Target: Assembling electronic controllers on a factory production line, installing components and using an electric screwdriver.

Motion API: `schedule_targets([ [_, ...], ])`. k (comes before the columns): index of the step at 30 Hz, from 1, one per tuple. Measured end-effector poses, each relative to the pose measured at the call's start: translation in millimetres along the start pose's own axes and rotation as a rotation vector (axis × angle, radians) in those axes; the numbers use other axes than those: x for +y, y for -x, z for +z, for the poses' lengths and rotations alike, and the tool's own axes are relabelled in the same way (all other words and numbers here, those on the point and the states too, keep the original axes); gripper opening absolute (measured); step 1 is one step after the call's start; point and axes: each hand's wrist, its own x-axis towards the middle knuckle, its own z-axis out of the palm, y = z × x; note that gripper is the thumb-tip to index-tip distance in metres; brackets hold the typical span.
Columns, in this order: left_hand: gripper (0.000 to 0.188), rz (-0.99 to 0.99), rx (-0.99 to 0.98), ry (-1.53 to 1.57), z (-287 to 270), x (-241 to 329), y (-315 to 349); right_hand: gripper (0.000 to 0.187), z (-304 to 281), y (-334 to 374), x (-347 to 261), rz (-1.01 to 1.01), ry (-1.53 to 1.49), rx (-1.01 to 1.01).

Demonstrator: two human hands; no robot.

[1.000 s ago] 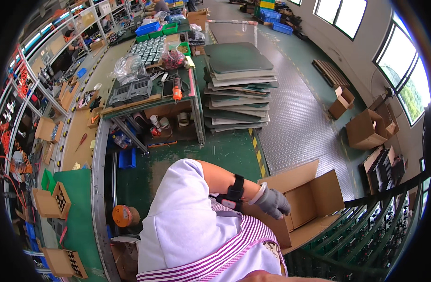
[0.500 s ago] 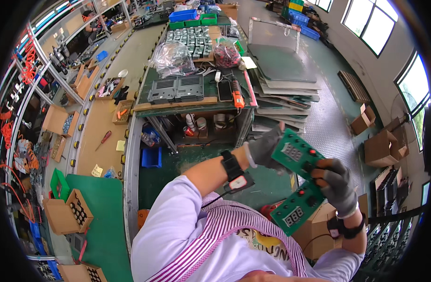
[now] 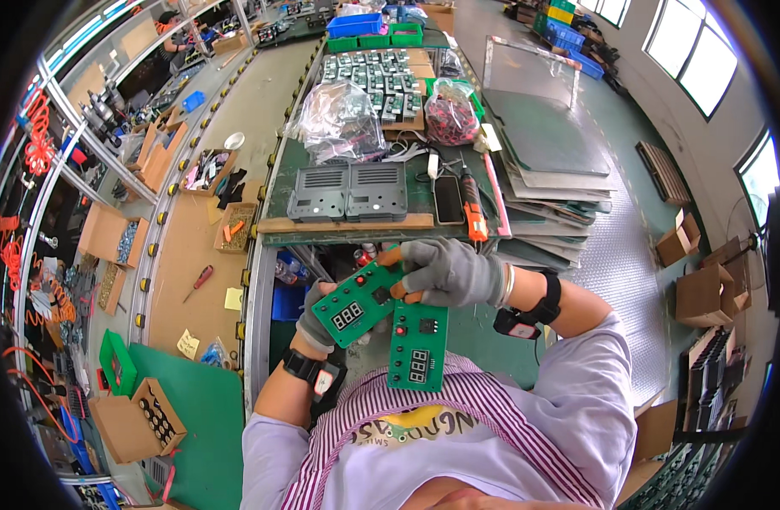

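Observation:
Two green circuit boards, each with a three-digit display, black buttons and a red button, are in front of my chest. My left hand (image 3: 316,321), in a grey glove, is closed on the outer edge of the tilted left circuit board (image 3: 366,291). My gloved right hand (image 3: 449,270) pinches the upper ends of both boards. From its fingers the other circuit board (image 3: 417,336) hangs nearly upright, beside the first. Beyond my hands, two grey plastic housings (image 3: 347,191) lie side by side on the bench.
A phone (image 3: 448,201) and an orange electric screwdriver (image 3: 473,208) lie at the bench's front right. Behind are a clear plastic bag (image 3: 343,123) and rows of small boards (image 3: 381,81). Stacked flat sheets (image 3: 551,161) stand right. An open carton (image 3: 144,421) sits lower left.
Both hands have carried the circuit boards leftward, from my right side to in front of my chest. The boards have turned, and the right hand now grips them from above.

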Motion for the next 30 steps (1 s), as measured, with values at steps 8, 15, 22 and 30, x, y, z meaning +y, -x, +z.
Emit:
schedule_targets([
  [8, 0.068, 0.445, 0.182, -0.228, -41.8, 100.3, -29.4, 0.02, -71.7, -7.0, 175.7, 0.399, 0.191, 0.491],
  [15, 0.069, 0.635, 0.35, -0.168, -62.3, 150.0, -43.2, 0.017, -63.1, 5.0, 387.4, 0.905, 0.64, 0.429],
  [22, 0.062, 0.578, 0.46, -0.146, -68.4, 179.8, -58.1, 0.026, -29.5, -5.9, 448.3, 1.19, 0.45, 0.262],
  [30, 0.064, 0.354, 0.399, -0.097, -70.1, 212.9, -78.4, 0.019, -63.1, 59.5, 362.2, 1.492, 0.484, 0.356],
])
